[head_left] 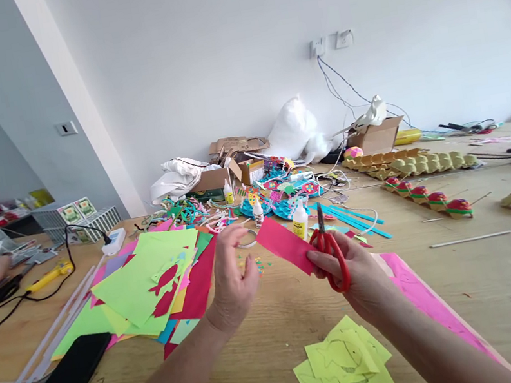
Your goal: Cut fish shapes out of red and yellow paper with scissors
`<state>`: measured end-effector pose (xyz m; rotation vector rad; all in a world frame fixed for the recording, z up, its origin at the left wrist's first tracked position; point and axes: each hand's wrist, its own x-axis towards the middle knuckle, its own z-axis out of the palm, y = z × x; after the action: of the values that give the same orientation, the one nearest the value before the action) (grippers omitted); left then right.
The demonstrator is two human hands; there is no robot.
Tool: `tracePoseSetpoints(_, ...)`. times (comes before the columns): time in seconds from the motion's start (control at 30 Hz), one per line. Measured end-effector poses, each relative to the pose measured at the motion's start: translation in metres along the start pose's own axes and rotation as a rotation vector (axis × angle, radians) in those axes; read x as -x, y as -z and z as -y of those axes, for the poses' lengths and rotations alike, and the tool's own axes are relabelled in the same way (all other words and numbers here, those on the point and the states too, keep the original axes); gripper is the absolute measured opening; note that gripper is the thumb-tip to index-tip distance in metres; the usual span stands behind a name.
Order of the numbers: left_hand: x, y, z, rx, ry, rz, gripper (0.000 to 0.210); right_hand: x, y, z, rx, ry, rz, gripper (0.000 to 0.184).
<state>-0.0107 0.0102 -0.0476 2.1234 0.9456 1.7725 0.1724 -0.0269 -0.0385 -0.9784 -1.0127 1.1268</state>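
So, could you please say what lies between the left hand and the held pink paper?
In the head view, small coloured scraps and a thin ring show on the table there.

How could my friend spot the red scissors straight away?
Start at the wooden table, then find the person's right hand above it. The scissors are in that hand, beside a flat pinkish-red paper strip. Unlike the paper, they have red looped handles and dark, narrow blades.

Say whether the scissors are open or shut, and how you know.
The scissors are shut: their blades lie together as one narrow point above the right hand.
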Motion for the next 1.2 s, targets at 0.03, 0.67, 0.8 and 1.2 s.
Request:
tracePoseSetpoints(0.03,0.0,-0.002,0.001,0.107,0.154,0.013,0.033,-0.001,-0.001,0.0,0.01,0.034,-0.031,0.028)
tracePoseSetpoints(0.67,-0.027,-0.033,-0.016,0.611,0.55,-0.024,0.021,-0.019,-0.016,0.011,0.08,0.05,0.091,0.029)
tracePoseSetpoints(0.8,-0.029,-0.03,-0.011,0.635,0.54,-0.061,0.026,-0.019,-0.023,-0.001,0.092,0.052,0.074,0.033)
tracePoseSetpoints(1.2,-0.047,-0.002,-0.01,0.699,0.488,-0.229,0.027,-0.015,-0.017,-0.044,0.205,0.102,0.098,0.025)
